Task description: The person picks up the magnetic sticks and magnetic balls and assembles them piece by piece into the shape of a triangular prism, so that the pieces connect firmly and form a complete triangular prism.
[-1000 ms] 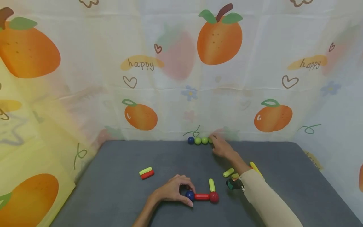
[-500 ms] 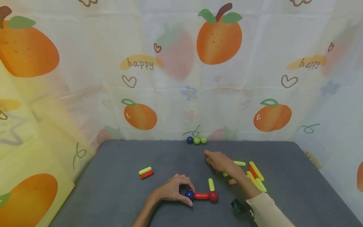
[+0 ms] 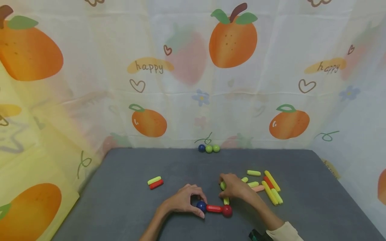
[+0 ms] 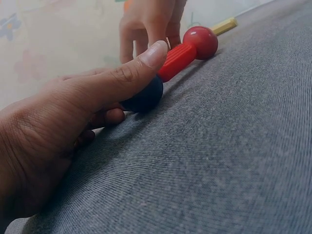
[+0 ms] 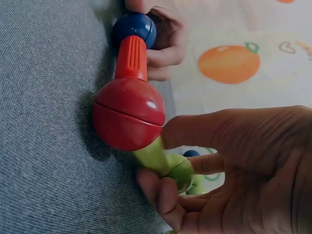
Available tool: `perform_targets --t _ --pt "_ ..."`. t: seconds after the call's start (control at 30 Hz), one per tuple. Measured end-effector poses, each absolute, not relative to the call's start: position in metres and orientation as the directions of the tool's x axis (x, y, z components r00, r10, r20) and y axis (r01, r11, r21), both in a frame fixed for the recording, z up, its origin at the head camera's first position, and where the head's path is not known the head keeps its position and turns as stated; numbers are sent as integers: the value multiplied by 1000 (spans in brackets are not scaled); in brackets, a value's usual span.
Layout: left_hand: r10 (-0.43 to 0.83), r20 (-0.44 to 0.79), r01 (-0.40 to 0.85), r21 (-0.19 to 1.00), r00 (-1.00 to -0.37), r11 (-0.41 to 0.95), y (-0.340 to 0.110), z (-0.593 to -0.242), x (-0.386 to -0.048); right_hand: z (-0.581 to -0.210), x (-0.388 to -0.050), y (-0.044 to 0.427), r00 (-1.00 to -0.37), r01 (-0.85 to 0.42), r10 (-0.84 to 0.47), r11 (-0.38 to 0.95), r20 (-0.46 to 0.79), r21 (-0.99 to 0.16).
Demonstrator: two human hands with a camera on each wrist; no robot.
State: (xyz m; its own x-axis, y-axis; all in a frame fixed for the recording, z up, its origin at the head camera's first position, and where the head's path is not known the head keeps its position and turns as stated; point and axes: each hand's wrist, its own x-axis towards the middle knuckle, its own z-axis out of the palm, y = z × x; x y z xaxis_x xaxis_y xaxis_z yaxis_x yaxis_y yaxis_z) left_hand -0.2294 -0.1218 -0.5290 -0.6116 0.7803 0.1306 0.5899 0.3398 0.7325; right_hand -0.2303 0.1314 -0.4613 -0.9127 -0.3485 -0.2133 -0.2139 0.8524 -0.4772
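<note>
My left hand (image 3: pixel 186 201) grips a blue ball (image 3: pixel 201 206) between thumb and fingers. A red stick (image 3: pixel 214 208) joins the blue ball to a red ball (image 3: pixel 227 211). From the red ball a yellow-green stick (image 5: pixel 152 155) runs away from me. My right hand (image 3: pixel 236 187) pinches a green ball (image 3: pixel 223 185) at that stick's far end; in the right wrist view the green ball (image 5: pixel 181 171) appears to touch the stick, with fingers curled round it. In the left wrist view the thumb (image 4: pixel 122 78) lies across the blue ball (image 4: pixel 146 96).
At the table's back edge stand a blue ball (image 3: pixel 201 148) and two green balls (image 3: pixel 209 149). A yellow-green stick (image 3: pixel 154 180) and a red stick (image 3: pixel 156 184) lie on the left. Several sticks (image 3: pixel 272 181) in yellow, red, green and orange lie right of my right hand.
My right hand has come from the back edge toward me with one green ball, down to the yellow-green stick. My left hand has stayed on the blue ball.
</note>
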Motion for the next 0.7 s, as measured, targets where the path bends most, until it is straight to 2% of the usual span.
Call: perform_targets --t 0.17,0.3,0.43,0.53,0.63,0.7 --pt "772 126 580 737 -623 347 -121 -529 -230 -464 -234 135 -905 -242 -384 819 -185 -520" --pt "741 124 557 743 -660 371 -120 -530 -230 -462 -237 136 -893 -264 -415 797 -174 -544" --pt "704 123 533 746 -700 400 -119 -532 -230 -456 -239 136 -912 -225 -372 808 -174 -545" --pt "703 143 542 746 -697 387 -117 -532 -230 -449 -237 141 -923 -209 -343 826 -172 -524" --pt "716 176 566 745 -676 351 -117 -532 -230 -439 -232 147 -897 -254 -399 819 -191 -515" --pt "719 196 577 747 -667 331 -118 -532 -231 -431 -229 150 -848 -317 -481 796 -221 -515"
